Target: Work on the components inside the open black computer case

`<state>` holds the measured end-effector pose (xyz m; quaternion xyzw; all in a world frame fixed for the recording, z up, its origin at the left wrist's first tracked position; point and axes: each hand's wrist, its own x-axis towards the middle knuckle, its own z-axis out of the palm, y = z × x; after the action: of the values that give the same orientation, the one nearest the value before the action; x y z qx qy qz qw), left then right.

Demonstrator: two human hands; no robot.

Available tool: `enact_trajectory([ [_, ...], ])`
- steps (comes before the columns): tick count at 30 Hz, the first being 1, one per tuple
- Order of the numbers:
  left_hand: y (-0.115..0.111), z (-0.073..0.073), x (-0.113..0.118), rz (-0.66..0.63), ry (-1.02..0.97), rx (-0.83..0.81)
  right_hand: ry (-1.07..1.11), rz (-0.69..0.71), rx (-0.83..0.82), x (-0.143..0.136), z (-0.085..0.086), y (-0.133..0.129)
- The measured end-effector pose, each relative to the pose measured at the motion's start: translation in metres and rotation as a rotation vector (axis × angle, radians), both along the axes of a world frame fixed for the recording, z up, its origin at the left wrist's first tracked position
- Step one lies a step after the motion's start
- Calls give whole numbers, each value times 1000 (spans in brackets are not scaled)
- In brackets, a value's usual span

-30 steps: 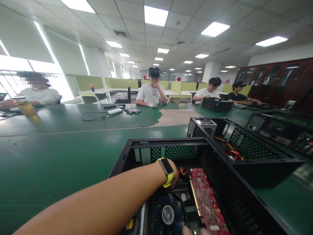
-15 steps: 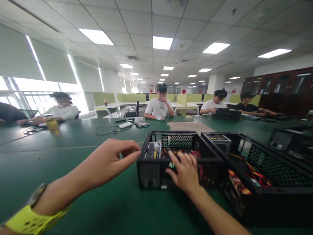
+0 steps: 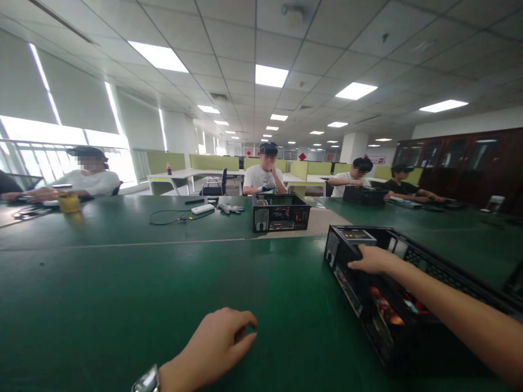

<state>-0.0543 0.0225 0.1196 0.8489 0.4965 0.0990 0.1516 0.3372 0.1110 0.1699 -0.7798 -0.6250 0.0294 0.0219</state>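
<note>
A black open computer case point(image 3: 408, 337) stands on the green table at the right, its side facing up. A power supply point(image 3: 359, 235) sits in its far left corner, and red-orange parts point(image 3: 386, 306) show inside. My right hand point(image 3: 373, 259) reaches across this case and grips its frame beside the power supply; some of its fingers are hidden. Low over the table in front of me is my left hand point(image 3: 218, 338), holding nothing, its fingers loosely curved and thumb apart. Farther off, a second black computer case point(image 3: 281, 218) stands before the person opposite, touched by neither hand.
A white power bank point(image 3: 203, 208) with a cable point(image 3: 167, 220) and grey gloves point(image 3: 231, 208) lie on the far side of the table. A cup of yellow drink point(image 3: 68, 200) stands at the left. Other people sit around, one handling a black case point(image 3: 363, 195).
The nearer case has moved away across the table to the person opposite. My right hand has left it and gone right to the other case. My left hand has dropped lower and nearer.
</note>
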Motion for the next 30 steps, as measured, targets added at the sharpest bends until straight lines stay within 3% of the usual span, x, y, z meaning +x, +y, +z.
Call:
enact_trajectory([
  [2, 4, -1, 16, -28, -13, 8, 35, 45, -41, 20, -11, -28],
  [5, 7, 1, 38, -75, -22, 34, -17, 51, -43, 17, -21, -55],
  [9, -1, 8, 59, -150, -8, 57, -228, 11, 20, -7, -20, -64],
  [15, -9, 26, 64, -187, 9, 124, -251, 114, 21, -8, -15, -81],
  [18, -4, 42, 71, -210, -2, 187, -254, 252, 30, -2, -14, -105],
  [25, 10, 96, 119, -269, -48, 411, -259, 831, -6, -8, -1, -150],
  [27, 16, 106, 132, -281, 25, 452, -290, 922, -41, -18, 4, -158],
  [30, 26, 110, 147, -291, 224, 399, -320, 1027, -95, -38, 9, -172],
])
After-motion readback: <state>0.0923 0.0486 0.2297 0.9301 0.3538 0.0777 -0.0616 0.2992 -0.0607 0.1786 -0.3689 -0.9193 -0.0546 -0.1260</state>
